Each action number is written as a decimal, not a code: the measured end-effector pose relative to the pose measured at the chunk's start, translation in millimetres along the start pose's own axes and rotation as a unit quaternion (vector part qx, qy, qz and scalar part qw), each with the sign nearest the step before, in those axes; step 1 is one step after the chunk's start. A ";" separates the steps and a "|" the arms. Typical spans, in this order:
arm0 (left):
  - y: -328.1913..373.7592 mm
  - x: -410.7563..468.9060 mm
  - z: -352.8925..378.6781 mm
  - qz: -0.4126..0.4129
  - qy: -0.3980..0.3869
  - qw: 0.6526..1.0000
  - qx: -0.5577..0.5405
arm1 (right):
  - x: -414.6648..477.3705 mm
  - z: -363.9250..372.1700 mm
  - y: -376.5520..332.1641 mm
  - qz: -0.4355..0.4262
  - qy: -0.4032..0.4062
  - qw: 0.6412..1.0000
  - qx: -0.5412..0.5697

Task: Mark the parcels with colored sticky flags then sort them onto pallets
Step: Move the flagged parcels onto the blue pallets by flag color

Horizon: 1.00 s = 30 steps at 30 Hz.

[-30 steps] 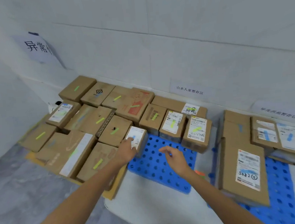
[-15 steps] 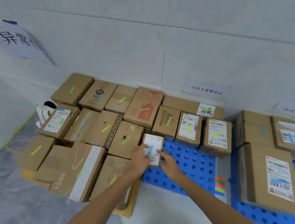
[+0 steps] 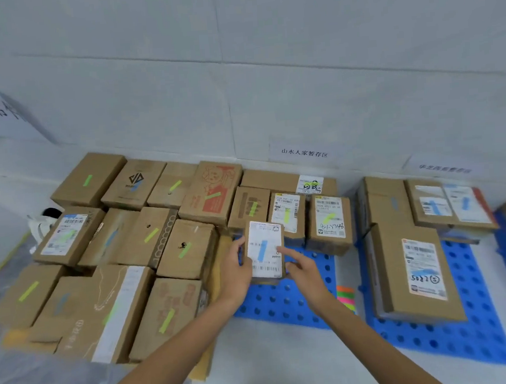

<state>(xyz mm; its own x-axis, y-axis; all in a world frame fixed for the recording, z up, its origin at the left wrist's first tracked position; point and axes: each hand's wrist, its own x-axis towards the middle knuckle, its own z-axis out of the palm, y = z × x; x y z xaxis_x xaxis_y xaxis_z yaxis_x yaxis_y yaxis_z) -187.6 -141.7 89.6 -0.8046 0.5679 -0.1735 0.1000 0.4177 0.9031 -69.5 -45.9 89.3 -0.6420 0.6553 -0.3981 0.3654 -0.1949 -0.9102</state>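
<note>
Head view: nearly every parcel seems already marked. The green-flagged parcels (image 3: 186, 248) fill the left side and the blue-flagged parcels (image 3: 415, 270) lie on the right pallet (image 3: 457, 339). The small parcel (image 3: 265, 251) carries a blue flag (image 3: 262, 250), so I judge it is not yet sorted. It is at the far left corner of the middle pallet (image 3: 285, 304), label up, with its long axis pointing to the wall. The left hand (image 3: 237, 272) grasps its left side. The right hand (image 3: 301, 268) only touches it with a straight finger.
</note>
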 end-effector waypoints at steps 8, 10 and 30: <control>75.9 -73.9 103.8 0.112 -0.009 0.992 -0.058 | -69.1 -131.9 -2.6 -0.105 0.075 0.988 0.080; 97.8 -103.2 147.7 0.115 -0.023 0.990 -0.078 | -95.2 -181.4 5.6 -0.115 0.109 0.985 0.072; 212.4 -229.2 406.1 0.108 -0.202 0.972 -0.048 | -205.7 -455.8 76.3 -0.125 0.304 0.941 0.084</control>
<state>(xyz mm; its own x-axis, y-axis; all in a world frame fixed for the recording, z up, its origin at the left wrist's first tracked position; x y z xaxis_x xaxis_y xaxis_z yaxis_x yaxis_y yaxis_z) 255.8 105.0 161.6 -0.4727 0.8757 -0.0988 0.1707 0.2010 0.9646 397.7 137.0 153.9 -0.1710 0.9823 -0.0770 0.1099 -0.0587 -0.9922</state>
